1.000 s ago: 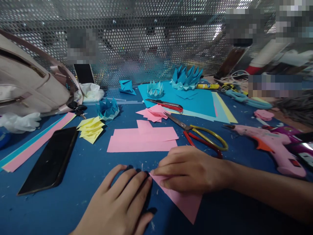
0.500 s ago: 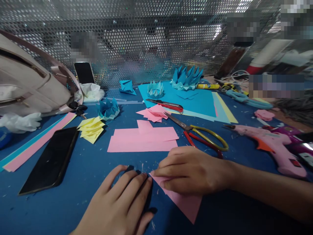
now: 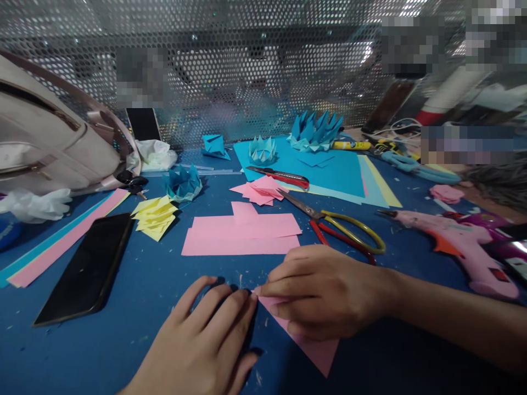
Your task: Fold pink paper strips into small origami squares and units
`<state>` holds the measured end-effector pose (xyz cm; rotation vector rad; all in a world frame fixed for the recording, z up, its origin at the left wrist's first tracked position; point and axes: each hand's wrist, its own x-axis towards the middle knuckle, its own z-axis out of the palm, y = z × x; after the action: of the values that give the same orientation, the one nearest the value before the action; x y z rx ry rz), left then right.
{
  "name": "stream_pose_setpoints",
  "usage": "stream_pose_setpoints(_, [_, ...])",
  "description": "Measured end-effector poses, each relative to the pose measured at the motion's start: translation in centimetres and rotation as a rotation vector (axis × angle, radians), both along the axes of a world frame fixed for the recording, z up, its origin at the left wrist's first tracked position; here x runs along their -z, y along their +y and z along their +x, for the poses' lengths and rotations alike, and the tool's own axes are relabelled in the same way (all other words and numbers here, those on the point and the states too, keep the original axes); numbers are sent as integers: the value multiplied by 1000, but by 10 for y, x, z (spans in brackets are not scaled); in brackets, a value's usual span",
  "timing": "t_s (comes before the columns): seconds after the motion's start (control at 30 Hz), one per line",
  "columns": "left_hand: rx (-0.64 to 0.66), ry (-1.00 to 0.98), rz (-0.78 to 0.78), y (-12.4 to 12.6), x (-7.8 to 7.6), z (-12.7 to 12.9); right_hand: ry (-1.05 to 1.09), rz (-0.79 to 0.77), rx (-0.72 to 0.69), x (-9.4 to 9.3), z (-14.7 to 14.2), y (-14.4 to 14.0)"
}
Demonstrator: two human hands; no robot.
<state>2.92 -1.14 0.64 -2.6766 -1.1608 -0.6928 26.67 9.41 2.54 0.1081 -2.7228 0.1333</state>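
A folded pink paper triangle [image 3: 313, 348] lies on the blue table near the front edge. My right hand [image 3: 325, 291] presses down on it, fingertips pinching its upper left corner. Beside it my left hand [image 3: 206, 340] lies flat on the table, its fingertips touching that same corner. Just beyond the hands lie flat pink paper sheets [image 3: 242, 233].
Yellow- and red-handled scissors [image 3: 341, 230] and a pink glue gun [image 3: 461, 247] sit to the right. A black phone [image 3: 86, 269], yellow folded pieces [image 3: 154, 218], blue paper flowers [image 3: 315, 130], a red knife [image 3: 284, 176] and a beige bag [image 3: 49, 137] stand around. Perforated metal wall behind.
My right hand has slid slightly down over the pink triangle, covering more of it. The left hand has barely moved.
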Motion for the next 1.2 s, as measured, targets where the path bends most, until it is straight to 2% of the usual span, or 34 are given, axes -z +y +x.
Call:
stream_pose_setpoints(0.3, [80,56,42,3,-3,-1,1,-64,-8,-3,0,-1])
stream_pose_setpoints(0.57, [134,116,-14,4,-3,1,1,-98,29,-3,-1,-3])
stream_pose_setpoints(0.67, [89,36,-11,3,0,1,20,-124,22,-1,-2,-2])
stream_pose_setpoints(0.93, [135,138,-99,5,-11,-3,25,-137,18,-2,-2,0])
stream_pose_setpoints(1.2, [137,133,-119,6,-10,-2,5,-133,32,-1,-2,0])
